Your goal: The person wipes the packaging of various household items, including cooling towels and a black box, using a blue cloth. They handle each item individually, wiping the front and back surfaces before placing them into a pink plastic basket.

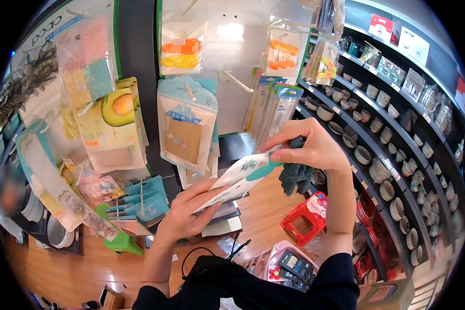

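A flat white package with teal parts is held tilted between my two hands, in front of the display panel. My left hand grips its lower left end, fingers on top and thumb beneath. The thumb and index finger of my right hand pinch its upper right end. Beyond my hands, light-blue packages hang on a hook, with an empty white hook to their right. Slim packs with blue and green tops hang just behind my right hand. A dark grey cloth-like item shows below that hand.
Bowl shelves curve along the right. A red plastic stool and a pink basket of packaged goods stand low on the right. Avocado-printed packs and teal packs hang at left, above a green stool.
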Demonstrator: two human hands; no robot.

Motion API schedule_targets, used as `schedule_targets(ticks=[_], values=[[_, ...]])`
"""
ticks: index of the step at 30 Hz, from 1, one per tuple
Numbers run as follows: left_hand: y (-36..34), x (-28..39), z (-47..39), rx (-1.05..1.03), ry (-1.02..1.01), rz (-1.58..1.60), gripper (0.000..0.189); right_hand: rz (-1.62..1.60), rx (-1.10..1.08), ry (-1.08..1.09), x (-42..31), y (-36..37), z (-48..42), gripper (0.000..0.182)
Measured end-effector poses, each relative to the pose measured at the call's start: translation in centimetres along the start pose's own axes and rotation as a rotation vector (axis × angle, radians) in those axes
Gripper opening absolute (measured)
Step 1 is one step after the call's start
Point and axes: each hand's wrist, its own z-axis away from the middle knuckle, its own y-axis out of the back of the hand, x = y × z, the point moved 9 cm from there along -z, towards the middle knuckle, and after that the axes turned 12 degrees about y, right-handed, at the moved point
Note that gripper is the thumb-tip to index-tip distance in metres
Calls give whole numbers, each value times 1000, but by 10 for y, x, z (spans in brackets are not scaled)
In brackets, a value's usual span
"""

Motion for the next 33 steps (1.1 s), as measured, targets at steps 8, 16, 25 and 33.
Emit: schedule_targets(ticks=[8,16,25,33], values=[[-6,-45,-6,23,316,146,42,323,27,29,-22,25,-34,11],[-28,-70,-9,50,593,425,38,322,-55,-58,-3,38,-68,17],[-33,-71,-13,25,647,546,34,396,16,38,18,42,-82,20],[-42,-79,-10,49,665,544,32,363,56,163,19,37,-76,16]])
